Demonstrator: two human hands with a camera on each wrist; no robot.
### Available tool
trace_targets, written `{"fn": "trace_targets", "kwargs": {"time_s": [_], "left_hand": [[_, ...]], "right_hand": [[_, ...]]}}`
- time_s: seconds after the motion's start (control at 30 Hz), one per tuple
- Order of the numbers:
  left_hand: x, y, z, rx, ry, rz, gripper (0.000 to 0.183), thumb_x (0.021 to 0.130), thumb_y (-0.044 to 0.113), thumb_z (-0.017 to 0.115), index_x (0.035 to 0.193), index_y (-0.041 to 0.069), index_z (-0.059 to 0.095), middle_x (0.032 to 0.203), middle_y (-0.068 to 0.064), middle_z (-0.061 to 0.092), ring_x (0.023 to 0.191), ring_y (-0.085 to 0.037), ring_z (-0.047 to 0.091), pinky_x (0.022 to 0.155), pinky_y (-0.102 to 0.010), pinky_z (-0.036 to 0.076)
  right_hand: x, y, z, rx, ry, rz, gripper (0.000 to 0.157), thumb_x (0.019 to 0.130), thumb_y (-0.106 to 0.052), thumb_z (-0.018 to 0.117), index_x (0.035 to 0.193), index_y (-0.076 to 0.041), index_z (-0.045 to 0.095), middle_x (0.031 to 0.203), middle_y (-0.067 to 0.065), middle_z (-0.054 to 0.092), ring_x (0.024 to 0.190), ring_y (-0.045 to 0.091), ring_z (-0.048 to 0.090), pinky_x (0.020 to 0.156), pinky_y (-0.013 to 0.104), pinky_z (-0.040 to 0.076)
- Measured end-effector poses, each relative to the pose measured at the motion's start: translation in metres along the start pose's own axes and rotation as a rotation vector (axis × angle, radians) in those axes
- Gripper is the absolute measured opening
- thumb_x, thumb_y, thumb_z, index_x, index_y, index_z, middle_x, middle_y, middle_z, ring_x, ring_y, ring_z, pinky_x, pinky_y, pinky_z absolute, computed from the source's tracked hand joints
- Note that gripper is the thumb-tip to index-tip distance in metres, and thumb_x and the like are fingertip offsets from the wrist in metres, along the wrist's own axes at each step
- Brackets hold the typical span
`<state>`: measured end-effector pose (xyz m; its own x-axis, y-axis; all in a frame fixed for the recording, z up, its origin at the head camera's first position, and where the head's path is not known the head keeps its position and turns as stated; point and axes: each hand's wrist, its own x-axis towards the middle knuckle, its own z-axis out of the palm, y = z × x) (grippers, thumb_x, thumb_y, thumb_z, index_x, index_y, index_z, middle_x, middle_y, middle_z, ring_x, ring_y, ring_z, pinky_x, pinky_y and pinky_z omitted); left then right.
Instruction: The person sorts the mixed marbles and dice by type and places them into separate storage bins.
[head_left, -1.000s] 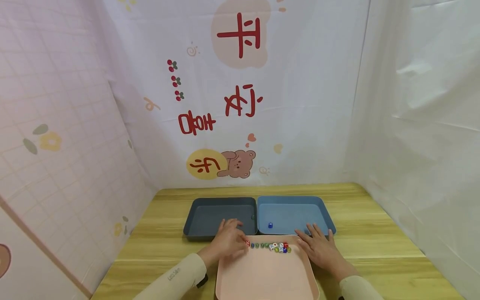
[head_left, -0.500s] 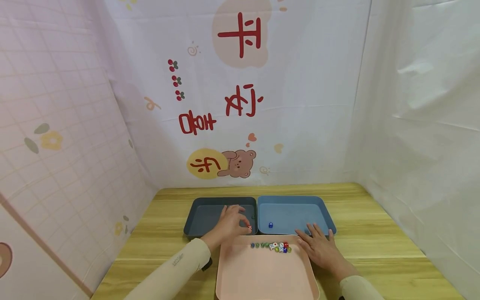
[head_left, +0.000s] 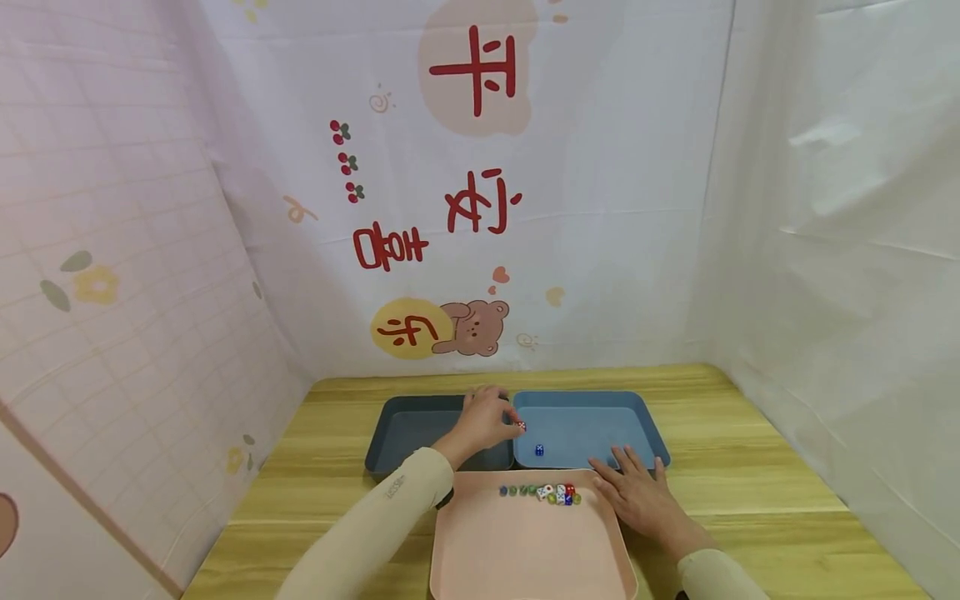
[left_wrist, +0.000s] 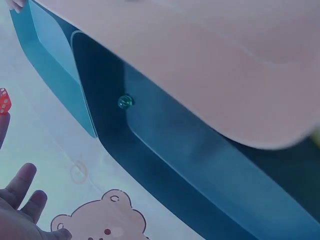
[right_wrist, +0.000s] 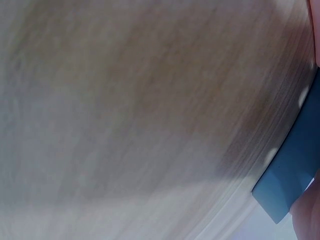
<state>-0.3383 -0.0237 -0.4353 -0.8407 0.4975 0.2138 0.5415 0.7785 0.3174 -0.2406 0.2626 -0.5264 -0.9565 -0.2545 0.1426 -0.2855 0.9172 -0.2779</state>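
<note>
My left hand pinches a red die with white dots near the left end of the light blue tray. The left wrist view shows that red die at its left edge, by the fingertips. A blue die lies inside the light blue tray. With fingers spread, my right hand rests at the corner where the pink tray meets the light blue one. Along the pink tray's far side lie several small marbles and a cluster of white, red and blue dice.
A dark grey-blue tray stands left of the light blue one, touching it. One green marble sits in it. All three trays stand on a wood-grain table. A printed white cloth hangs behind.
My left hand picked the red die off the pink tray's far left and carried it forward and right, over the dark tray to the light blue one. My right hand stayed put.
</note>
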Motion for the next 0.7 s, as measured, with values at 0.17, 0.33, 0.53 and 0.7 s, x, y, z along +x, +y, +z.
{"fn": "trace_targets", "kwargs": {"time_s": [0.17, 0.33, 0.53, 0.7], "left_hand": [[0.012, 0.008, 0.006, 0.008, 0.005, -0.017, 0.009, 0.085, 0.038, 0.079, 0.085, 0.029, 0.08, 0.14, -0.008, 0.054, 0.133, -0.029, 0.043, 0.113, -0.065, 0.017], [0.025, 0.015, 0.009, -0.001, 0.011, -0.05, 0.012, 0.087, 0.037, 0.077, 0.09, 0.027, 0.08, 0.142, -0.008, 0.053, 0.134, -0.03, 0.042, 0.114, -0.064, 0.016], [0.037, 0.022, 0.015, 0.013, 0.021, -0.065, 0.012, 0.089, 0.038, 0.076, 0.091, 0.027, 0.08, 0.141, -0.008, 0.053, 0.134, -0.03, 0.042, 0.112, -0.064, 0.021], [0.046, 0.025, 0.024, 0.003, 0.035, -0.086, 0.011, 0.088, 0.037, 0.077, 0.09, 0.027, 0.079, 0.141, -0.008, 0.054, 0.135, -0.031, 0.04, 0.111, -0.066, 0.019]], "right_hand": [[0.0, -0.001, -0.002, 0.01, -0.008, -0.003, 0.051, 0.105, -0.046, 0.043, 0.146, -0.018, 0.052, 0.154, 0.025, 0.035, 0.143, 0.049, 0.023, 0.103, 0.08, 0.005], [0.0, -0.002, -0.003, 0.014, -0.015, -0.002, 0.051, 0.105, -0.046, 0.042, 0.147, -0.018, 0.052, 0.154, 0.025, 0.034, 0.143, 0.048, 0.022, 0.103, 0.08, 0.005], [-0.001, -0.003, -0.004, 0.003, -0.017, 0.004, 0.05, 0.105, -0.044, 0.043, 0.146, -0.018, 0.052, 0.154, 0.025, 0.035, 0.143, 0.048, 0.023, 0.102, 0.081, 0.006], [0.0, -0.003, -0.004, 0.004, -0.021, 0.01, 0.05, 0.106, -0.045, 0.042, 0.146, -0.018, 0.052, 0.154, 0.025, 0.034, 0.144, 0.048, 0.022, 0.103, 0.08, 0.005]]}}
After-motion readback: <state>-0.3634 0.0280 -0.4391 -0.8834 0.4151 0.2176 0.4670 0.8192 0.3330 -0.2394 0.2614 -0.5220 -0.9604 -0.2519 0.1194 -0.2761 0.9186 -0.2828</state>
